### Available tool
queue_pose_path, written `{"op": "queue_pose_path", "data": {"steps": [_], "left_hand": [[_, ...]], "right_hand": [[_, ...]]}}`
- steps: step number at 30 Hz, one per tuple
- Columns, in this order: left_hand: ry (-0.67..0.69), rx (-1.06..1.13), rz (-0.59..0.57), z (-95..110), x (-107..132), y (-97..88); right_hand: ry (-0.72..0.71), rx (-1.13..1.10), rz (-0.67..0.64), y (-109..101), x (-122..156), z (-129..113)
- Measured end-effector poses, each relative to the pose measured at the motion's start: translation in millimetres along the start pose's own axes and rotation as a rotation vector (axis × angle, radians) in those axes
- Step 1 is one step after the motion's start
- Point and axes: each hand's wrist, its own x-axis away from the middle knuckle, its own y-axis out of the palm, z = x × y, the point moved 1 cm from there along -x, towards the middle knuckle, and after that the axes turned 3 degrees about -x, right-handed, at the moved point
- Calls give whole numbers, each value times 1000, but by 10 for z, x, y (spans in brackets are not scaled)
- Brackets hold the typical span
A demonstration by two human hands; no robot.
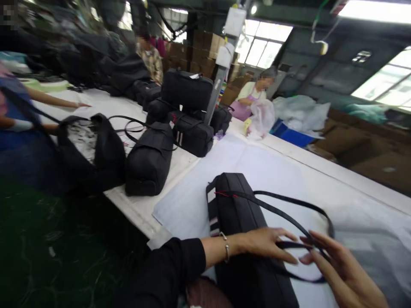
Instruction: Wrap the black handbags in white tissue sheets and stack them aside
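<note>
A black fabric bag (237, 214) lies lengthwise on the white sheet in front of me, a striped band on its left side and a red thread near its top. Its black strap (289, 205) loops out to the right. My left hand (266, 246), bracelet at the wrist, rests across the bag with fingers stretched toward the strap. My right hand (340, 269) comes in from the lower right with fingers extended, its fingertips touching the strap next to my left fingertips. Neither hand has closed round anything.
Several finished black bags (150, 160) stand further up the long white table (337, 175). A person in blue (19, 128) works at the left; others sit at the far end. A grey pole (218, 81) rises from the table. Cardboard boxes are stacked behind.
</note>
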Motion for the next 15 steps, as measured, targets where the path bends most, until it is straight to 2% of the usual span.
{"op": "queue_pose_path", "data": {"steps": [1, 3, 5, 8, 10, 13, 15], "left_hand": [[-45, 102, 20, 12, 95, -19], [-60, 270, 87, 33, 287, -73], [-71, 334, 126, 46, 482, -121], [-36, 330, 179, 42, 811, -180], [20, 352, 216, -5, 1059, -226], [-1, 572, 346, -205, 1403, -306], [-132, 723, 486, -422, 1526, -344]], "right_hand": [[-28, 8, 90, 5, 70, -173], [-67, -62, 177, 65, 51, -404], [-75, -170, 251, 165, -120, -442], [-44, -349, 340, 363, -479, -220], [22, -323, 381, 501, -695, 20], [253, -184, 283, 710, -882, 428], [379, -164, 150, 845, -904, 682]]}}
